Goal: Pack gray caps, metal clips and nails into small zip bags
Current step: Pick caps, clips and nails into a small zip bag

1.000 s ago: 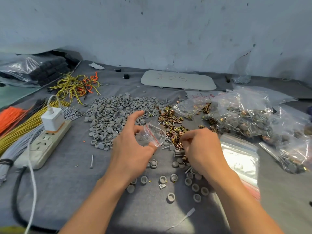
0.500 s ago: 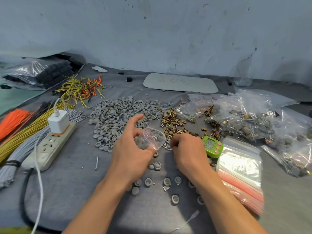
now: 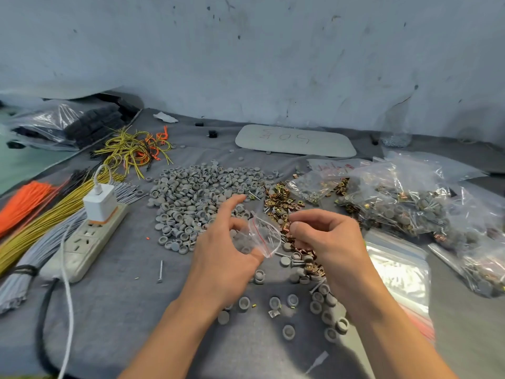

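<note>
One small zip bag [image 3: 263,236], already holding a few pieces, is pinched between the thumb and fingers of the left hand [image 3: 226,258] over the middle of the table [image 3: 109,310]. Half a second ago the right hand [image 3: 332,242] lay down among the metal clips [image 3: 281,206]. Now it is up at the bag's mouth with its fingertips curled together; I cannot tell what they pinch, but it is probably a fresh pick ready to drop in.

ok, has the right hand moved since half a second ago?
Yes. The right hand has shifted right, up to the edge of the stack of empty bags; before, a gap lay between them.
</note>
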Motion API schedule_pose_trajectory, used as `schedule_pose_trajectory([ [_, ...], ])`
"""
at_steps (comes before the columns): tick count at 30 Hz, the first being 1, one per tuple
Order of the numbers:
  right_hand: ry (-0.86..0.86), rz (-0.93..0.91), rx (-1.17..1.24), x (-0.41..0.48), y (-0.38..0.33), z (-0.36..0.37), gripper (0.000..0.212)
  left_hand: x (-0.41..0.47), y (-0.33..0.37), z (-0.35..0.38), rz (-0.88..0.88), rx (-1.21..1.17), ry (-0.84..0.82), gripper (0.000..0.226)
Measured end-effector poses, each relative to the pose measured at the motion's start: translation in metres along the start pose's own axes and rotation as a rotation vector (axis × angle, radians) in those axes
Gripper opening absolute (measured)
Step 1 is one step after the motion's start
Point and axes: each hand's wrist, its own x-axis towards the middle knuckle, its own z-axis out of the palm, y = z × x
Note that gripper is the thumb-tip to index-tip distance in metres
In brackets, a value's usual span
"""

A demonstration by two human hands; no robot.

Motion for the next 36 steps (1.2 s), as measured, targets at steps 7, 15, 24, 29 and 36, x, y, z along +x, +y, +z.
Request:
schedule_pose_trajectory([
  [7,-0.094,-0.228,-0.271,-0.010,-0.007,0.025,0.023,0.001,0.003,0.004,0.009,-0.015,-0.020,0.093],
  [15,-0.109,-0.026,-0.229,-0.018,-0.001,0.013,0.035,0.003,0.006,-0.002,-0.073,-0.150,0.037,0.091],
  [24,-0.113,-0.070,-0.195,-0.012,-0.001,0.018,0.040,0.002,0.016,-0.007,-0.102,-0.274,-0.032,0.094],
  [29,-0.170,-0.105,-0.141,-0.009,-0.010,0.007,0.030,0.008,0.018,-0.018,-0.236,-0.693,-0.106,0.019],
  [36,-0.129,-0.099,-0.110,-0.008,-0.011,0.002,0.017,0.008,0.022,-0.018,-0.307,-0.748,0.060,0.014],
])
